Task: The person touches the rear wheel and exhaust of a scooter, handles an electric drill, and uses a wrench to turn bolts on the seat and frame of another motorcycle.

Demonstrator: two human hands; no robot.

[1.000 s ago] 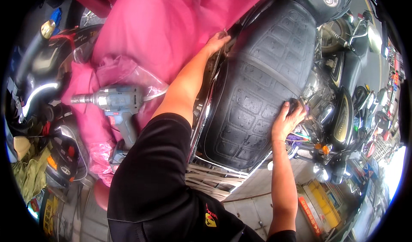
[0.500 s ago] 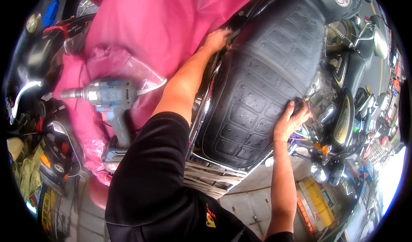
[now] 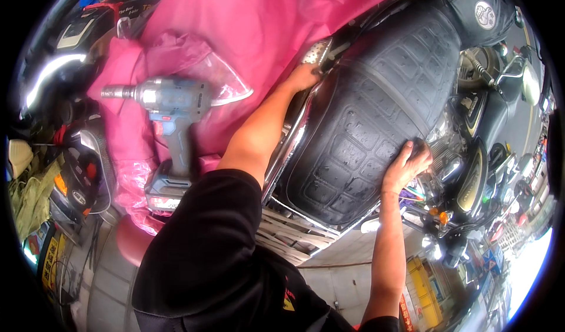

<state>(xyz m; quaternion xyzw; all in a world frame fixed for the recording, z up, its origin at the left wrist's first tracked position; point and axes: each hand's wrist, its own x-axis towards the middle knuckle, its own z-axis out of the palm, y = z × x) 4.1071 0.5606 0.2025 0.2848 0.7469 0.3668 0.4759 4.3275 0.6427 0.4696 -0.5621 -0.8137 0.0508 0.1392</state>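
A long black quilted motorcycle seat [image 3: 359,126] with a strap across it lies between my hands, wet drops on its surface. My right hand [image 3: 408,164] grips its right edge, thumb on top and fingers curled down over the side. On the opposite edge, my left hand [image 3: 305,77] is closed at the seat's lower rim, its fingertips partly hidden there. Just beyond that hand shows a shiny perforated metal part [image 3: 316,51]. Left of my left arm, a blue-grey cordless impact wrench [image 3: 175,105] rests on a pink cover [image 3: 235,14].
Behind the seat is a slatted metal rack [image 3: 288,235]. Parked motorcycles with an orange indicator [image 3: 442,217] and a mirror [image 3: 530,89] crowd the right. At the left stand a dark scooter [image 3: 76,179] and olive cloth [image 3: 35,188]. Tiled floor [image 3: 109,285] shows below.
The view has shifted a little. My left hand has slid back along the seat's edge, uncovering the perforated metal part. My right hand keeps its hold on the seat.
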